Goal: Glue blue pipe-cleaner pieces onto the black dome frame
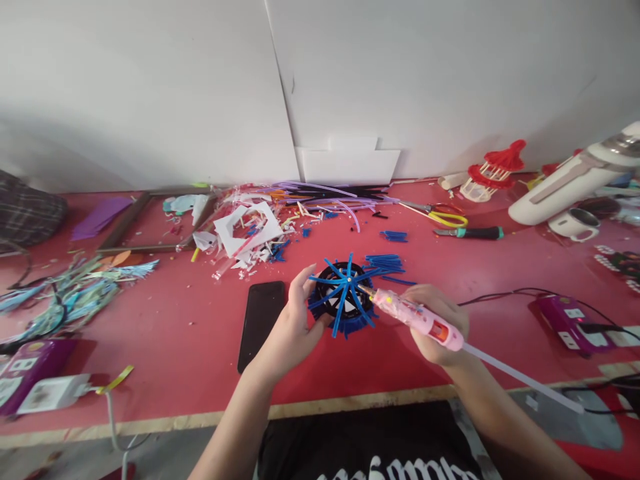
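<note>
My left hand grips the left side of a round black and blue pipe-cleaner piece. Blue pipe-cleaner strips fan out like spokes from a small pale dot at its centre. In my right hand is a pink hot glue gun, with a long pale glue stick sticking out of its back. The gun's nozzle points left and lies close to the middle of the spokes; whether it touches them I cannot tell. Behind the piece lie cut blue pipe-cleaner strips.
A black phone lies left of my left hand. Paper scraps, long pipe cleaners, scissors and pliers lie farther back. On the right are a white thermos, a mug, a red-roofed model and a purple power strip.
</note>
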The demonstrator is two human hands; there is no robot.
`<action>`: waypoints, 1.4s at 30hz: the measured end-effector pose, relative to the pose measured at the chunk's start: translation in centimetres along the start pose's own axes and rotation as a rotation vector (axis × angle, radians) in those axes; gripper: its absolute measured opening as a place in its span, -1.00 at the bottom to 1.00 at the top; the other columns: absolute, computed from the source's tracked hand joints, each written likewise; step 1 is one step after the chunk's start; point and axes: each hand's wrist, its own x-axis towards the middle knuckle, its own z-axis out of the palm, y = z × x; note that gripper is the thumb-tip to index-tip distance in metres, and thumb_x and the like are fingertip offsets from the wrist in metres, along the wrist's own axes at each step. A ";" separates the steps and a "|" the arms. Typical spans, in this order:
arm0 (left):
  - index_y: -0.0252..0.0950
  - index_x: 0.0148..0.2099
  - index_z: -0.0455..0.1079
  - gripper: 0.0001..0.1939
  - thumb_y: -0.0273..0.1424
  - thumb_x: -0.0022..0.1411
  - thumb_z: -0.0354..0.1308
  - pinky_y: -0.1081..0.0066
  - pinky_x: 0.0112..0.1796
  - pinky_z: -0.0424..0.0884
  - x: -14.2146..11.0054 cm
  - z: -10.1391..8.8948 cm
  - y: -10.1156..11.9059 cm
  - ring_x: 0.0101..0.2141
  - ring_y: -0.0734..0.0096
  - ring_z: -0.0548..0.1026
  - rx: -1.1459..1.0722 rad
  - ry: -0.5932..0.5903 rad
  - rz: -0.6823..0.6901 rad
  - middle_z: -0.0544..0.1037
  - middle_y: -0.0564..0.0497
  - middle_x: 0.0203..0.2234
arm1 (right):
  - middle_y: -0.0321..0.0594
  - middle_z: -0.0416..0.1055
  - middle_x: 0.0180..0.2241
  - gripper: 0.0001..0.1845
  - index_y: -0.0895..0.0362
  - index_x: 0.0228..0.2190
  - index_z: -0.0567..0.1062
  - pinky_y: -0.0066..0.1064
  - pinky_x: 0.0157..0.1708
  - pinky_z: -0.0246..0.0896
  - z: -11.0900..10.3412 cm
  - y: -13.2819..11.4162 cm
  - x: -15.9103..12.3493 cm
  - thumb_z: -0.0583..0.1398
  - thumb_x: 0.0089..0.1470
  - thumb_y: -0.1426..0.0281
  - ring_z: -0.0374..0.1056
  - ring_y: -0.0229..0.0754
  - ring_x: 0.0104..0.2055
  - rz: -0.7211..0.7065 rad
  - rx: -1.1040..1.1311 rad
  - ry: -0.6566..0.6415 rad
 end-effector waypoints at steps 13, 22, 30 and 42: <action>-0.22 0.43 -0.14 -0.23 -0.42 0.30 0.14 -0.10 0.21 0.34 0.0 0.1 0.1 0.32 -0.06 0.34 -0.012 -0.019 -0.037 0.40 -0.42 0.22 | -0.18 0.43 -0.41 -0.78 0.06 -0.22 0.45 -0.25 -0.38 0.45 0.6 0.0 0.7 0.13 0.07 0.51 0.43 -0.10 -0.36 -0.018 0.012 0.018; -0.27 0.44 -0.15 -0.21 -0.39 0.29 0.14 -0.13 0.20 0.34 0.0 0.0 0.3 0.31 -0.12 0.35 -0.018 -0.018 -0.051 0.40 -0.46 0.21 | -0.21 0.37 -0.42 -0.79 0.07 -0.26 0.41 -0.24 -0.37 0.42 0.4 0.1 0.6 0.15 0.03 0.55 0.37 -0.12 -0.37 -0.028 0.024 -0.009; -0.26 0.44 -0.15 -0.21 -0.40 0.29 0.14 -0.13 0.19 0.35 0.0 0.0 0.2 0.29 -0.10 0.38 -0.022 -0.003 -0.037 0.43 -0.43 0.18 | -0.21 0.37 -0.42 -0.79 0.07 -0.27 0.41 -0.23 -0.37 0.42 0.1 0.0 0.3 0.15 0.02 0.54 0.37 -0.11 -0.37 -0.019 0.006 -0.012; -0.20 0.42 -0.09 -0.24 -0.42 0.25 0.14 -0.15 0.18 0.36 0.1 0.2 -0.4 0.23 -0.04 0.45 -0.072 0.046 0.024 0.48 -0.34 0.15 | -0.19 0.50 -0.40 -0.70 0.05 -0.18 0.45 -0.25 -0.40 0.47 -1.5 -0.7 -0.3 0.18 0.00 0.54 0.47 -0.10 -0.38 -0.033 -0.061 -0.033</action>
